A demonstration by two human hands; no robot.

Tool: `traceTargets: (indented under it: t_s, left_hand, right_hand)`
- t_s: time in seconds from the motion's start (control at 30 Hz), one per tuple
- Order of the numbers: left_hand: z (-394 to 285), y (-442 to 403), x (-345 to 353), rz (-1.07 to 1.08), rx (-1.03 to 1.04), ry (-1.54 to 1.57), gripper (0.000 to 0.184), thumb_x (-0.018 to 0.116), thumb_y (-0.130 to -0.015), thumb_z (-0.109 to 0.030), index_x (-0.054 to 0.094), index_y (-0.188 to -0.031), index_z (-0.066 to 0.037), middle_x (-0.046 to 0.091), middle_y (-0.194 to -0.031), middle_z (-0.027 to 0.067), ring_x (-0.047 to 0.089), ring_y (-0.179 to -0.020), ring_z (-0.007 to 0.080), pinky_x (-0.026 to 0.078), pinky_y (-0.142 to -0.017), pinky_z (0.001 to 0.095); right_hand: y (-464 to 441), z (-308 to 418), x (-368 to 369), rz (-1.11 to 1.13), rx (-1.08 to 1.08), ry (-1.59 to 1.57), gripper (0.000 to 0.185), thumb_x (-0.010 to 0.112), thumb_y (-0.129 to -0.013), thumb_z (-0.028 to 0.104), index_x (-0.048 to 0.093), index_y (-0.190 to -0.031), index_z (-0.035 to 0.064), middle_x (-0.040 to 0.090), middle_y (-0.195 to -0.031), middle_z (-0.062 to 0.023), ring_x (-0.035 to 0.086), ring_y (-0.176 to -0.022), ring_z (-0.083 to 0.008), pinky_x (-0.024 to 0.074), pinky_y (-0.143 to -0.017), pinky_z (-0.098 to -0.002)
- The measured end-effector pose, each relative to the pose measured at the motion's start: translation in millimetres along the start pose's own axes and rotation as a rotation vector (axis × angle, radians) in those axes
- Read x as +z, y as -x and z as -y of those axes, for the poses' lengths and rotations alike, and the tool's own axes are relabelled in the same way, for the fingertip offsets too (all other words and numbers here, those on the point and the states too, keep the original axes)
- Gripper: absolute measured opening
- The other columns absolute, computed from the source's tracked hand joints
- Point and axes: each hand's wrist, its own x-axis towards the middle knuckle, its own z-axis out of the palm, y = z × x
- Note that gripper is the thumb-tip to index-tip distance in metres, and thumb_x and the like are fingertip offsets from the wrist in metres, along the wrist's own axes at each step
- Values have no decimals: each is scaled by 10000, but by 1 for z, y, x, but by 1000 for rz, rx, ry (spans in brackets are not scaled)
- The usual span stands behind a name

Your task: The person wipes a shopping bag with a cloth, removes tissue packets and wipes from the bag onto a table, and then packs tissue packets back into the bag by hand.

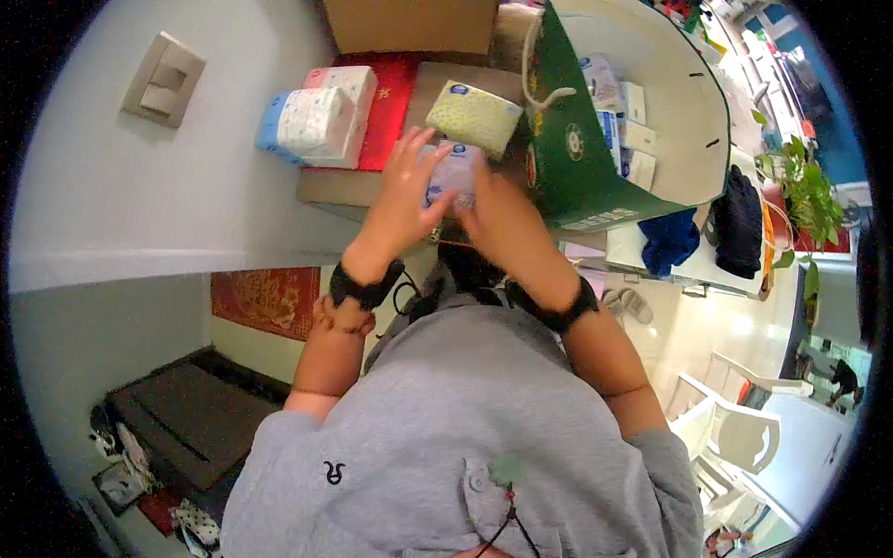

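A small purple tissue pack [453,173] lies between my two hands at the near edge of the surface. My left hand [402,186] grips its left side, fingers over the top and thumb at the near edge. My right hand [507,214] is closed against its right side; some of its fingers are blurred or hidden. Just beyond lies a yellow patterned tissue pack [476,116], apart from my fingers. To the left, a pink-and-white tissue pack [355,98] and a blue-and-white one [299,126] sit side by side, partly on a red sheet [395,93].
A large green paper bag [581,153] with a rope handle stands open on the right, holding several small packs [637,135]. A cardboard box [414,26] is behind. The wall with a switch [165,79] bounds the left. A plant [809,191] and white chairs [744,428] are farther right.
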Motion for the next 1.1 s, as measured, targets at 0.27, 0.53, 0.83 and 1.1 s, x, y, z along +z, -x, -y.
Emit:
traceTargets:
  t_s: [0.27, 0.53, 0.83, 1.1]
  left_hand:
    - [-84, -54, -94, -110, 284, 386, 514, 717, -740, -111, 576, -1234, -83, 540, -1268, 145, 450, -1260, 367, 371, -1062, 447]
    - [-133, -82, -29, -48, 458, 463, 669, 707, -733, -67, 486, -1364, -107, 404, -1419, 160, 357, -1356, 393, 315, -1117, 484]
    - [-130, -74, -29, -81, 429, 462, 699, 699, -707, -18, 478, -1362, -120, 401, -1426, 144, 349, -1368, 386, 339, -1112, 471]
    - [-130, -73, -26, -79, 444, 424, 733, 676, -735, -35, 424, -1418, -124, 367, -1465, 153, 322, -1384, 387, 312, -1131, 465]
  right_hand:
    - [16, 56, -265, -132, -141, -105, 367, 675, -850, 100, 584, -1198, 32, 641, -1033, -71, 606, -929, -123, 480, -815, -254]
    - [-112, -68, -253, 600, -167, 329, 512, 721, -765, 121, 559, -1249, 86, 640, -1098, -102, 608, -960, -196, 498, -836, -318]
    - [-137, -64, -194, 889, -27, 566, 600, 801, -657, 287, 638, -1180, 41, 695, -1023, -158, 664, -780, -238, 550, -697, -392]
    - [-132, -65, -212, 883, -134, 658, 587, 825, -520, 210, 696, -1086, 125, 716, -965, -143, 679, -908, -328, 537, -760, -442]
